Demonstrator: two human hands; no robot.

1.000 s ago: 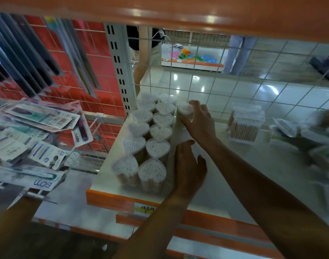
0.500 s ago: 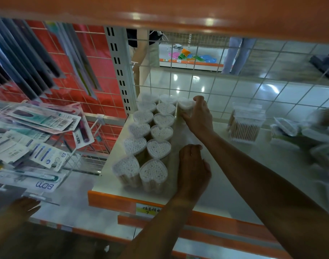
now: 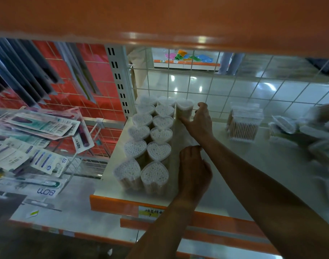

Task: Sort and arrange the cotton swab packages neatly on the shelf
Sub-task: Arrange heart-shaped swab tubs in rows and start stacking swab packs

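Heart-shaped cotton swab packages (image 3: 161, 134) stand in two rows along the left of the white shelf (image 3: 234, 174). At the back, by the wire grid, my right hand (image 3: 199, 122) grips one more heart-shaped package (image 3: 184, 108) that starts a third row, thumb on its near side and fingers on its right. My left hand (image 3: 193, 169) sits at the right side of the front packages with its fingers curled; nothing shows inside them.
A rectangular box of wooden-stick swabs (image 3: 244, 122) stands right of my right hand. Blurred bagged packages (image 3: 309, 135) pile at the far right. Toothbrush packs (image 3: 38, 128) hang on the left. An orange shelf (image 3: 160, 19) is overhead, and a wire grid (image 3: 225, 86) closes the back.
My right hand has pushed the heart-shaped package back toward the wire grid. My left hand's fingers went from straight to curled beside the front packages.
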